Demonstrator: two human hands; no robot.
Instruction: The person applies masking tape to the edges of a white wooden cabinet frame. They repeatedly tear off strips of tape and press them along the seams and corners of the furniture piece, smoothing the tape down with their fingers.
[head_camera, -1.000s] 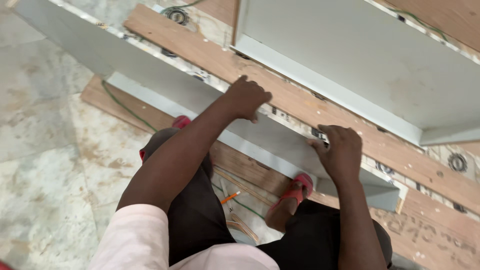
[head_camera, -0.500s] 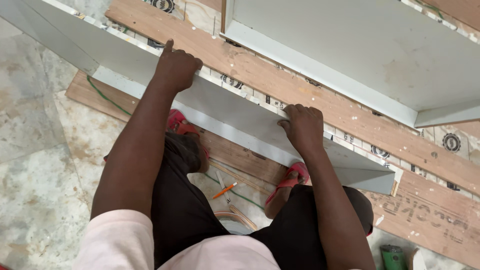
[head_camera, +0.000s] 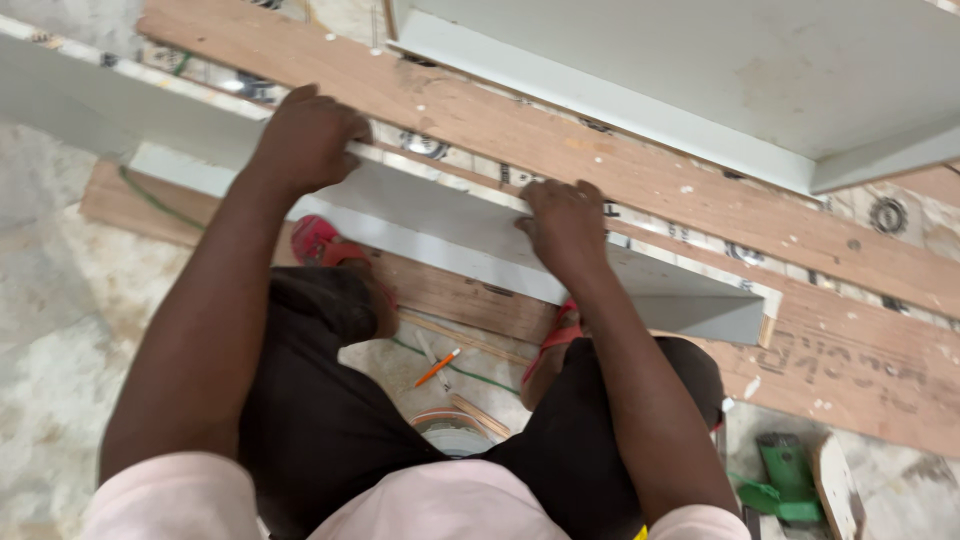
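A long light-grey panel (head_camera: 440, 215) with a folded-down front lip lies across a wooden plank (head_camera: 560, 150). My left hand (head_camera: 305, 135) grips the panel's upper edge, fingers curled over it. My right hand (head_camera: 565, 220) presses on the same edge further right, fingers curled over the rim. Both arms reach forward over my knees in dark trousers. A second, wider grey panel (head_camera: 700, 70) lies beyond the plank at the top.
An orange pencil (head_camera: 437, 368) lies on the stone floor between my feet in red sandals (head_camera: 318, 240). A round tin (head_camera: 450, 430) sits below it. A green power tool (head_camera: 785, 475) rests at the lower right. A lower wooden board (head_camera: 850, 380) runs under the panel.
The view has shifted and come closer. My left hand has slid left along the panel's edge, away from my right hand. The green tool has come into view.
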